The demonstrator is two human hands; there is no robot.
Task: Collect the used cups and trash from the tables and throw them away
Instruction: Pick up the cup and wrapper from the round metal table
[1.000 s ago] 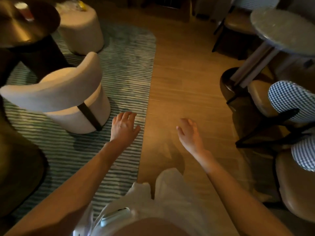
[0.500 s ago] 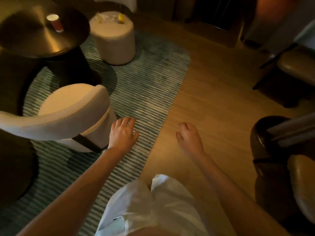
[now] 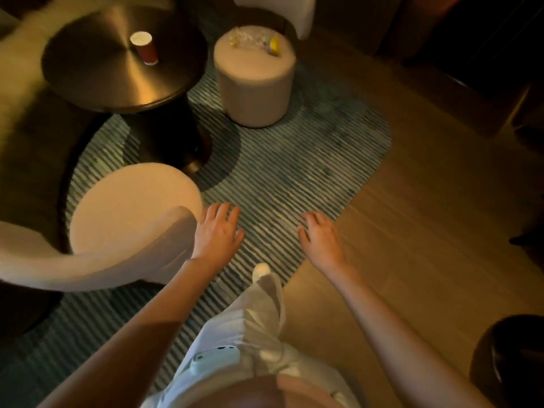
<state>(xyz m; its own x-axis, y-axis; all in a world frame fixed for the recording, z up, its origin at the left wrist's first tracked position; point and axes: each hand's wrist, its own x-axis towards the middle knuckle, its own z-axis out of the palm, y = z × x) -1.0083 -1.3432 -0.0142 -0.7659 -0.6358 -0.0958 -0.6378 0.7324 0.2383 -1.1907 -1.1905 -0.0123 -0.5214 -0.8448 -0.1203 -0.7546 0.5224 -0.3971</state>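
We have swung closer: the round table (image 3: pixel 88 69) now fills the view's top left, red cup (image 3: pixel 144 48) upright near its middle, wrappers (image 3: pixel 254 39) on the stool (image 3: pixel 254 83). Left hand (image 3: pixel 216 232) and right hand (image 3: pixel 321 240) hang empty, fingers loosely spread, well short of both.

Dim, warm amber light glares off the round table (image 3: pixel 117 57) (edges blurred, bowed and sunk in shadow).

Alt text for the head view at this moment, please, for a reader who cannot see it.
Both hands, left hand and right hand, reach forward open and hold nothing above a striped rug. Ahead, a red paper cup stands upright on a round dark table, and wrappers lie on a beige stool beside it. A beige chair is at the left.
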